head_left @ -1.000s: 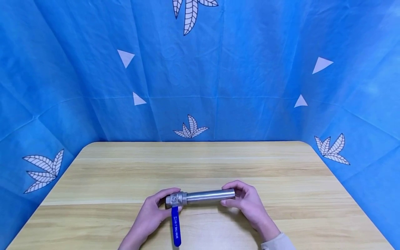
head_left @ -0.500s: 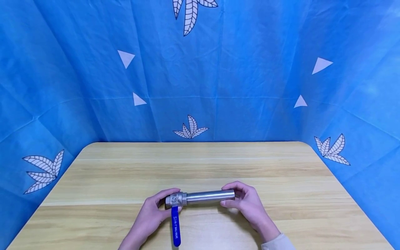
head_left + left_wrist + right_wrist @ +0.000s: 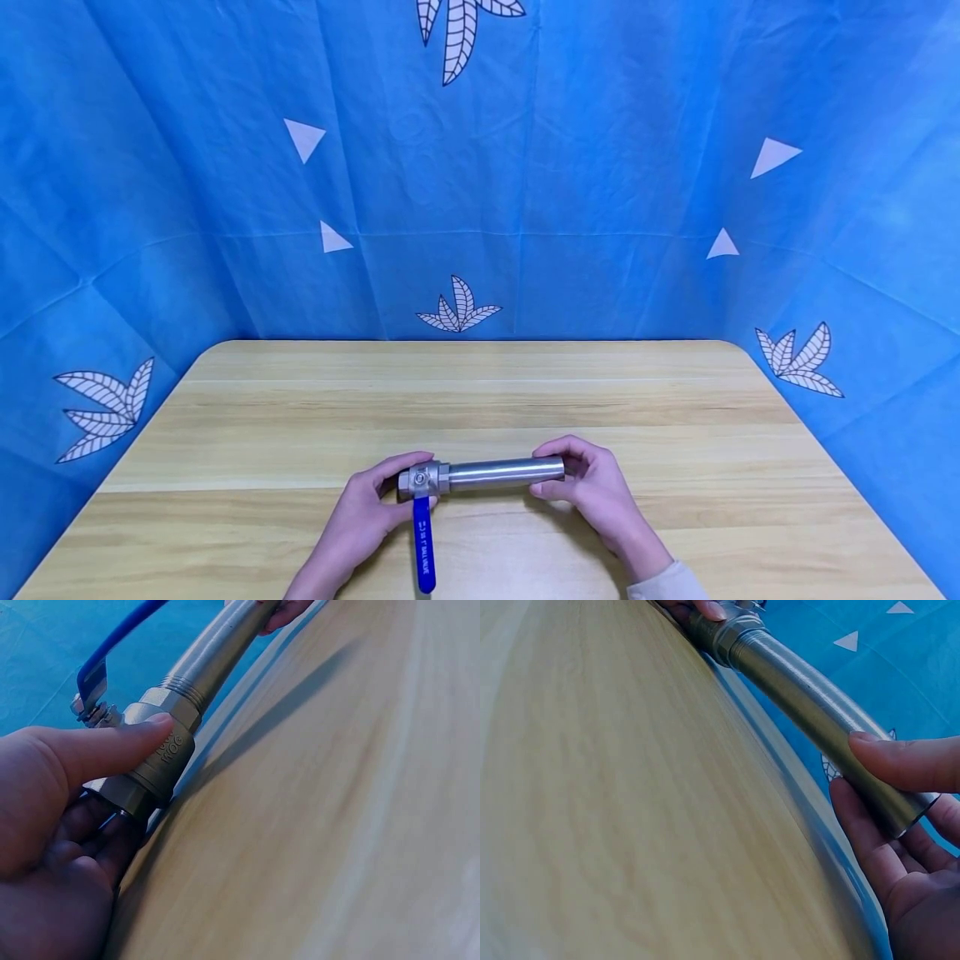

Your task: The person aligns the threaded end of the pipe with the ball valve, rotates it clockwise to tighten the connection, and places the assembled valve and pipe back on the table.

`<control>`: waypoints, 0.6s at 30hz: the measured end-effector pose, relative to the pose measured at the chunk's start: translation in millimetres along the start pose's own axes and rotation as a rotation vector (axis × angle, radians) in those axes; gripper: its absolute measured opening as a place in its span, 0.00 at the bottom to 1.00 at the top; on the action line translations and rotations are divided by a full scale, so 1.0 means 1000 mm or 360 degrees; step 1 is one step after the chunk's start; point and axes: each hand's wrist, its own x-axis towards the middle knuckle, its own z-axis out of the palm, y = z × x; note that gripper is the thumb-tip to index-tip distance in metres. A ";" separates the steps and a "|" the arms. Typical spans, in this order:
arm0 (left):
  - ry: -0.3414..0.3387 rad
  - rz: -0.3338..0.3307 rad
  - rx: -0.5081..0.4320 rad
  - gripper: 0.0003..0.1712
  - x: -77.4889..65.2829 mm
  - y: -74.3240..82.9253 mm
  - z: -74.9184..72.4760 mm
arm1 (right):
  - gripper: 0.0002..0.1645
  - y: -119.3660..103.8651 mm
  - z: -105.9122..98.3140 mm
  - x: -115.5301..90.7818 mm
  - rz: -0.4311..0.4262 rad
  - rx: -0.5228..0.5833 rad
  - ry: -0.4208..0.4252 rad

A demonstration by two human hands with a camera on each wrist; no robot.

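A silvery ball valve (image 3: 422,478) with a blue lever handle (image 3: 424,546) is joined to a metal pipe (image 3: 495,472) lying crosswise in front of me. My left hand (image 3: 363,508) grips the valve body, thumb on its near side and fingers round the far side. In the left wrist view, threads (image 3: 184,688) show where the pipe enters the valve's hex end. My right hand (image 3: 588,483) holds the pipe's free right end between thumb and fingers. The right wrist view shows that open pipe end (image 3: 913,819) by the palm. The blue lever points toward me.
The light wood table (image 3: 480,392) spreads out beneath both hands, and the pipe casts a shadow on it. A blue curtain (image 3: 480,192) with white leaf and triangle prints hangs behind the table and along both sides.
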 end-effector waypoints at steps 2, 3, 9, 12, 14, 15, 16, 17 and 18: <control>0.0003 -0.0001 0.0003 0.29 0.000 0.000 0.000 | 0.30 0.000 0.000 0.000 -0.0002 -0.0004 0.0004; 0.0005 -0.0002 0.0004 0.29 0.000 0.000 0.000 | 0.30 0.000 0.000 0.000 -0.0003 -0.0006 0.0005; 0.0012 -0.0006 0.0004 0.29 0.000 0.000 0.000 | 0.31 0.000 -0.001 0.000 -0.0024 -0.0003 -0.0007; 0.0013 -0.0007 0.0000 0.29 0.000 -0.001 0.000 | 0.31 0.001 -0.001 0.000 -0.0037 -0.0002 -0.0011; 0.0014 -0.0007 0.0000 0.29 0.000 0.000 0.000 | 0.30 0.001 -0.002 0.000 -0.0042 -0.0005 -0.0014; 0.0014 -0.0006 0.0001 0.29 0.001 0.000 0.000 | 0.30 0.001 -0.002 0.000 -0.0044 -0.0009 -0.0014; 0.0013 -0.0003 0.0004 0.29 0.001 0.000 0.000 | 0.30 0.001 -0.002 0.000 -0.0047 -0.0013 -0.0014; 0.0012 -0.0004 0.0004 0.29 0.001 0.000 0.000 | 0.30 0.001 -0.002 0.000 -0.0048 -0.0019 -0.0012; 0.0012 -0.0006 0.0003 0.29 0.001 0.000 0.000 | 0.30 0.001 -0.001 0.000 -0.0048 -0.0023 -0.0008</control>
